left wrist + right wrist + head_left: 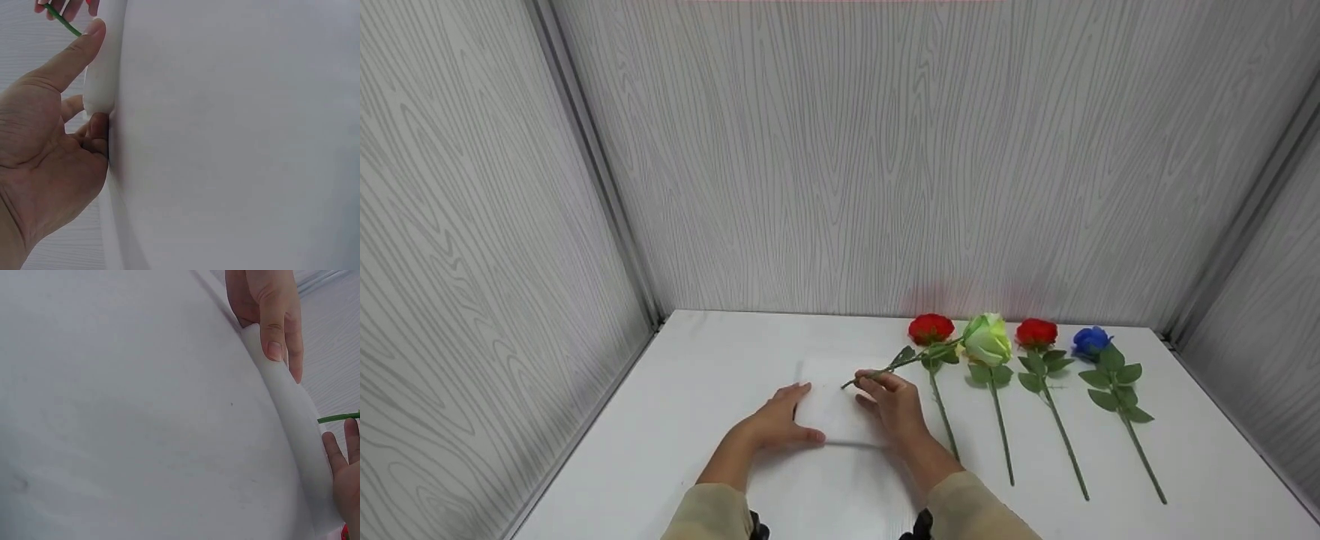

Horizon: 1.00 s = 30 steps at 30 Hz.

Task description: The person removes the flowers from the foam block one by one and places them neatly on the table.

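Note:
A white slab (834,414), with a rounded edge in the wrist views, lies on the table before me. My left hand (774,417) grips its near left corner, thumb along the front edge and fingers at the left side. Above the slab's right part, my right hand (894,405) pinches the lower stem of a pale yellow-green rose (988,341). That rose slants up to the right, its stem end pointing left over the slab. In the left wrist view the green stem (63,21) shows beyond the left thumb. Part of the right hand's fingers is hidden.
Right of the slab lie a red rose (931,328), a stem (1003,435) whose bloom is mostly hidden behind the held rose, another red rose (1036,332) and a blue rose (1091,342). Grey wood-grain panels (840,150) enclose the white table (690,375).

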Available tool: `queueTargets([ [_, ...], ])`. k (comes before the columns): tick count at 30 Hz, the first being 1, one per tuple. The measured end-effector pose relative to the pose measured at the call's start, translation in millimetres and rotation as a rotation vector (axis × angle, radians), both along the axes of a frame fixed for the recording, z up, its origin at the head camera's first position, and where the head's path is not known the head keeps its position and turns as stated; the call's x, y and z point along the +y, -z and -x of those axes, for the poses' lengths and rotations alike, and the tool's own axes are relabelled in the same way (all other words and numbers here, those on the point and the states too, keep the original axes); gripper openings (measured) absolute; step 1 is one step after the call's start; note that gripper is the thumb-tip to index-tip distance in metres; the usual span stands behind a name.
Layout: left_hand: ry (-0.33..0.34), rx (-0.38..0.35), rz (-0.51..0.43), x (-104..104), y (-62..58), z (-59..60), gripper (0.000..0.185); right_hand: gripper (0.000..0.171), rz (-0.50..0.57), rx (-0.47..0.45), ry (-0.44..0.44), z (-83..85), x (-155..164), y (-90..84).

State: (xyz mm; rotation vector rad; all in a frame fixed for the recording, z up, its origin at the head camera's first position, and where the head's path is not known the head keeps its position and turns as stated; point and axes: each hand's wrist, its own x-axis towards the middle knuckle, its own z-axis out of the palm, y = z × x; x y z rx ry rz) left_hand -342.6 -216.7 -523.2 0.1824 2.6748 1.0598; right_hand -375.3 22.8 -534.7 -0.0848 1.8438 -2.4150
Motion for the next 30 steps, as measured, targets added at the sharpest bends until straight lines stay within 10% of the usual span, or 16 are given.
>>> queueTargets([
  [30,0.012,0.022,-0.048,-0.5,2.1,-1.6,0.111,0.018,0.119,0.102,0.088,-1.9,5.5,7.6],
])
